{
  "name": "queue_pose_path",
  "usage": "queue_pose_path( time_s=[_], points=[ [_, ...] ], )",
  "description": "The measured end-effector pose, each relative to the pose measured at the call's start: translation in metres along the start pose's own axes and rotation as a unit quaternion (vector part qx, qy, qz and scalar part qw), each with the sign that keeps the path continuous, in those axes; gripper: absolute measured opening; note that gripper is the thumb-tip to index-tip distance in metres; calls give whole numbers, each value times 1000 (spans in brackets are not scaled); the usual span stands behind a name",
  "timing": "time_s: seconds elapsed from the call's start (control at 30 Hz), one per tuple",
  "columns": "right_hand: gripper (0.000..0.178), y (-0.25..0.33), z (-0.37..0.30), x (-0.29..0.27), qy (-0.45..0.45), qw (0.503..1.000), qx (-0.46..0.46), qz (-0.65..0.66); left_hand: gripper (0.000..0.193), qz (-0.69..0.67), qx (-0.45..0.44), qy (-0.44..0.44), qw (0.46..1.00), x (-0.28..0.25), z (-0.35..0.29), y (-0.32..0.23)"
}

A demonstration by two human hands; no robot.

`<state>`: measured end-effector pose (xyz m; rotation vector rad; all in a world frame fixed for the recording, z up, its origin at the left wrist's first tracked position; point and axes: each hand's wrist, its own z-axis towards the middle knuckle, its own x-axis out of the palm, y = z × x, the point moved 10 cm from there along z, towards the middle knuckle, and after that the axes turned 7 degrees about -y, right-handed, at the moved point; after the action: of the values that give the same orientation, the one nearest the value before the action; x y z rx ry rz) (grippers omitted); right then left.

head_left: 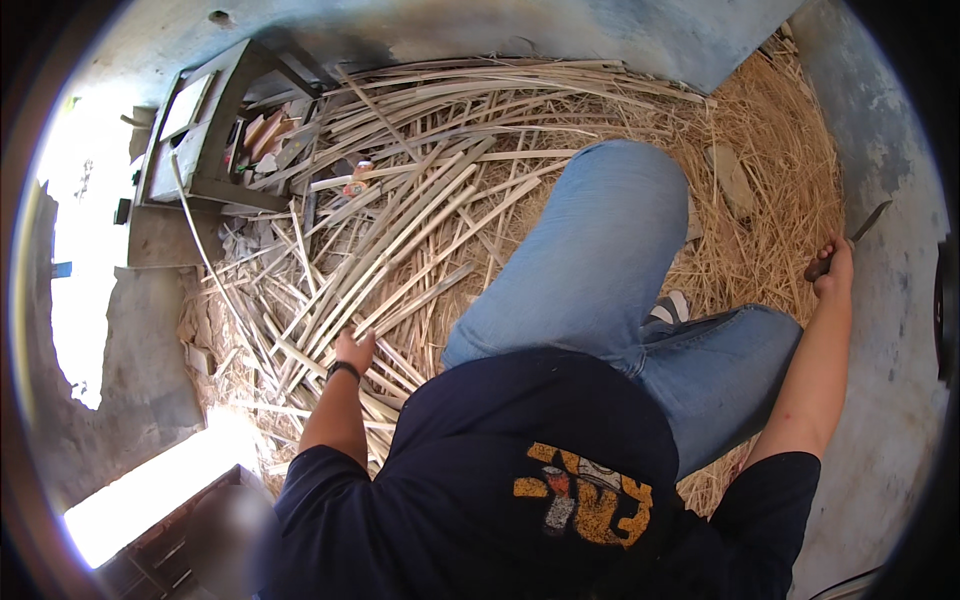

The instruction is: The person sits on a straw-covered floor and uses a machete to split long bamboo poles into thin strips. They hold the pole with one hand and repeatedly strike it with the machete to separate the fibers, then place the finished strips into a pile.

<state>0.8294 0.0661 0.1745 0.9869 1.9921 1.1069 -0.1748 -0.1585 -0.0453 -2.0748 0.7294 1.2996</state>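
left hand (356, 350) fingertips lost among wooden strips (398, 245), grip unclear, knife (872, 222) handle partly covered by right hand (838, 266), footwear (673, 306) mostly under jeans (590, 245), bottle (357, 180) toward floor (785, 135) far-left corner partly hidden, grey patch (228, 542) blurred

The right hand (836, 266) grips a dark-handled knife (872, 222), its blade pointing away beside the mottled wall (885, 330). The left hand (355, 349) is at long, pale wooden strips (408, 232), its exact grip unclear. Straw (785, 130) covers the floor right of the blue jeans (590, 240).
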Motion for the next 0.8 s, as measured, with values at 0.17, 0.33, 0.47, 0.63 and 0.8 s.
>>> queue_pose_path(
  time_s=[0.17, 0.33, 0.47, 0.63, 0.8],
  points=[
    [25, 0, 11, -32, -32, 999, 5, 21, 76, 29, 110, 51, 992, 26, 39, -155],
    [26, -11, 19, -37, -48, 998, 24, 30, 85, 80, 82, 31, 993, 34, 101, -208],
    [23, -22, 28, -39, -37, 998, 34, 41, 92, 143, 38, 58, 987, 47, 125, -221],
    [21, -28, 39, -34, -34, 998, 44, 27, 92, 184, 7, 101, 978, 74, 138, -214],
    [23, -33, 33, -34, -52, 997, 47, 20, 72, 298, 8, 168, 940, 72, 110, -229]
  ],
)
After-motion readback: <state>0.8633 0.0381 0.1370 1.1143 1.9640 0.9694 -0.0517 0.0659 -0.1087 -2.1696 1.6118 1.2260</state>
